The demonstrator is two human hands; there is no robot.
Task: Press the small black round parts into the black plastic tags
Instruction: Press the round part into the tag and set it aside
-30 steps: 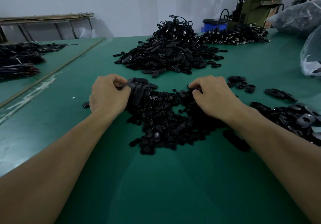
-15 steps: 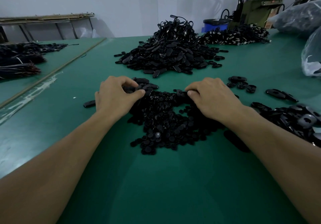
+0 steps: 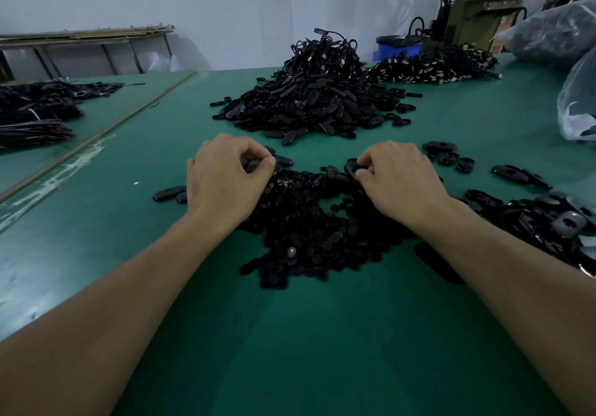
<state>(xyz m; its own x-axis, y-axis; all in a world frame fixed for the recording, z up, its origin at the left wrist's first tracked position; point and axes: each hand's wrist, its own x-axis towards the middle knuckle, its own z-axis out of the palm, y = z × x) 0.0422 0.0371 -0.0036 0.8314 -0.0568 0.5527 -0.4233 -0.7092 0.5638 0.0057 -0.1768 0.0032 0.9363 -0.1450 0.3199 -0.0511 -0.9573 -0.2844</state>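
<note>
Left forearm (image 3: 138,280) and right forearm (image 3: 490,254) ran bare from the near corners toward mid-surface. Left hand (image 3: 225,177) knuckles-up, fingers curled, thumb pinching a black piece (image 3: 254,166) against fingertips. Right hand (image 3: 400,178) likewise curled, thumb and forefinger pinching a black tag (image 3: 352,168).

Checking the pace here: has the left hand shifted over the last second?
Yes. The left hand has slid right, over the pile of round parts, uncovering more of the lone tag lying left of it.

The left forearm (image 3: 113,302) and right forearm (image 3: 516,286) are bare and slender. The left grip (image 3: 225,180) and right grip (image 3: 400,180) are bare-fingered.
</note>
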